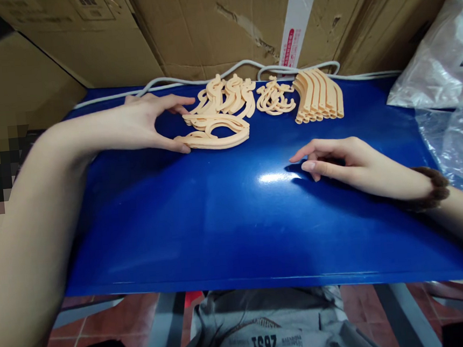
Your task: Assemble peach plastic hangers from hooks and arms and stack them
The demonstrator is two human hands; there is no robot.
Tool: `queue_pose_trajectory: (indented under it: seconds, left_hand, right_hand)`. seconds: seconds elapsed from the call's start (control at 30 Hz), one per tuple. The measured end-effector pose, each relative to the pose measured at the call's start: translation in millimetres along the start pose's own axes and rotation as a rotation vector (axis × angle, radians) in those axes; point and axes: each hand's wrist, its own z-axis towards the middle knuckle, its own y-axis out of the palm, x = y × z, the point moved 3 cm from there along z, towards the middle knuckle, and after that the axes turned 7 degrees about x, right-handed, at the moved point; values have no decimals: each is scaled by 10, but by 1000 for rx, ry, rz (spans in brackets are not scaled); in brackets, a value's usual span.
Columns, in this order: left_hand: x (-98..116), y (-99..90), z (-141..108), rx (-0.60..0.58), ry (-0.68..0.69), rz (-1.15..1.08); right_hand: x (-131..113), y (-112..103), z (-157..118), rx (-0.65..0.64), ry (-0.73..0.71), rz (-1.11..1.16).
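Note:
My left hand (152, 123) is at the left end of a small pile of cream plastic hanger arms (222, 141) lying on the blue table. The thumb presses on the near side of the pile and a fingertip touches its far side, while the index finger stretches out above. Over the right half of the table, my right hand (346, 161) is loosely bent, thumb and index finger apart, with nothing between them. Behind the pile lie more curved cream pieces (224, 96). Small cream hooks (276, 98) lie beside them, then a neat stack of hanger arms (318, 97).
The blue table (204, 230) has its near edge just before my lap. A white cable (166, 81) runs along the back, against cardboard boxes (203, 30). On the right are a filled plastic bag (436, 64) and clear plastic film (456, 143).

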Motion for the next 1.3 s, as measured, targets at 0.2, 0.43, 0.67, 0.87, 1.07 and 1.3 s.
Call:
queue_pose_trajectory:
  seconds: [0.2, 0.43, 0.67, 0.87, 1.07, 1.3]
  left_hand:
    - [-42, 34, -8, 35, 64, 46]
    - [-96, 60, 10, 95, 161, 162]
    - [-111, 58, 30, 136, 238, 202]
    - [-97, 58, 26, 114, 176, 168]
    - [-185, 99, 46, 108, 194, 107]
    - [252, 24, 82, 316, 176, -106]
  right_hand:
    - [8, 10, -3, -2, -6, -5]
    - [4, 5, -9, -4, 7, -9]
    - [11, 12, -3, -4, 0, -5]
    - [9, 5, -8, -2, -4, -1]
    - [5, -2, -7, -5, 5, -1]
    - [-2, 1, -2, -2, 10, -20]
